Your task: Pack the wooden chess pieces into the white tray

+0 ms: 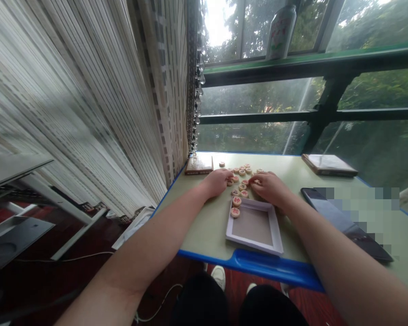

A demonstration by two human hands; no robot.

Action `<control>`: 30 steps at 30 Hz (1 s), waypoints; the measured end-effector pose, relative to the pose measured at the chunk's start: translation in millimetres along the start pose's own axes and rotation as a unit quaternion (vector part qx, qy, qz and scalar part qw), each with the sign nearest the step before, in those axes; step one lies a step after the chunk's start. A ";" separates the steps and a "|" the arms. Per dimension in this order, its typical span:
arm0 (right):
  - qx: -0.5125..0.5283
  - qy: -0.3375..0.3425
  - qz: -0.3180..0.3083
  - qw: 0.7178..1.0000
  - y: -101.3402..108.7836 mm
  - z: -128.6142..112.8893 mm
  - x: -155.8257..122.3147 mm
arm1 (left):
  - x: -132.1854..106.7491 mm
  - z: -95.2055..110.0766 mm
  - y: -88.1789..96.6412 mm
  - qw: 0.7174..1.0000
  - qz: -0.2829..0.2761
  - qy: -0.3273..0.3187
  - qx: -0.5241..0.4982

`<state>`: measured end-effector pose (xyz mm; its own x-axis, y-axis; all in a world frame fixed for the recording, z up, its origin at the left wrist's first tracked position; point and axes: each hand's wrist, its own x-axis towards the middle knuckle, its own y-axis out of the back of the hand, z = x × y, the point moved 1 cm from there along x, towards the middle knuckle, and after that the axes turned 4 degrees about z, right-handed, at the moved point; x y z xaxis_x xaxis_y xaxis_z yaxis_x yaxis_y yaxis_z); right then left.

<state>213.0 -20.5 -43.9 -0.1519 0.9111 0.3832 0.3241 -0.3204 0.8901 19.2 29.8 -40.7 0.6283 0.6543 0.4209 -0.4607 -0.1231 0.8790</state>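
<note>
Round wooden xiangqi pieces with red or dark characters lie loosely in a group on the pale table. My left hand is at the group's left side, its fingers closed on a xiangqi piece partly hidden by them. From the right, my right hand reaches in, fingers bent and their tips closed at a red-marked xiangqi piece. Nearer to me, a shallow white box tray holds two red-marked pieces, one above the other, along its left wall.
A flat box stands at the table's far left corner, another box at the back right. A dark tablet-like device lies beside my right forearm. A can stands on the window ledge. Striped curtains hang at left.
</note>
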 end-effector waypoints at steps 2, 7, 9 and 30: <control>0.011 -0.015 0.006 1.000 -1.0 4.7 0.8 | -0.2 -0.3 1.8 1.000 -0.010 0.004 0.005; -0.025 -0.024 -0.008 0.999 0.3 8.2 -1.8 | -0.1 -0.2 3.7 1.000 0.001 -0.006 -0.008; -0.035 -0.026 0.000 0.999 1.2 8.0 -3.2 | 0.4 -1.5 4.0 1.000 0.009 0.005 -0.008; 0.019 -0.027 -0.018 0.999 4.8 1.2 -6.6 | -2.2 0.2 14.4 0.997 -0.037 0.042 0.046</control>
<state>216.7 -27.7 -42.4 -0.1134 0.9350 0.3359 0.3553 -0.2776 0.8926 11.4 26.4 -29.0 0.6020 0.7237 0.3373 -0.3525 -0.1381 0.9256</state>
